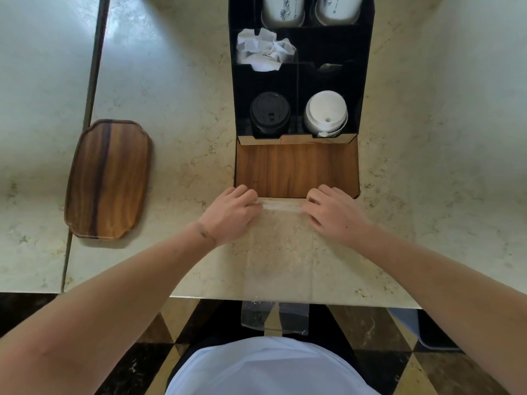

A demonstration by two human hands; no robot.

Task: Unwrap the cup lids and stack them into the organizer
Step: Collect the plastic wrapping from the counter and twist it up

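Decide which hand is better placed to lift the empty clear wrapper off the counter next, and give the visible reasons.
Neither clearly: the left hand and right hand both pinch the far edge of the clear wrapper. I would lean left, since the wooden tray lies on that side.

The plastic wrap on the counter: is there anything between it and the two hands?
Nothing visible. The left hand and right hand already pinch the far edge of the clear plastic wrap, just in front of the organizer. The white lids and black lids already sit in it.
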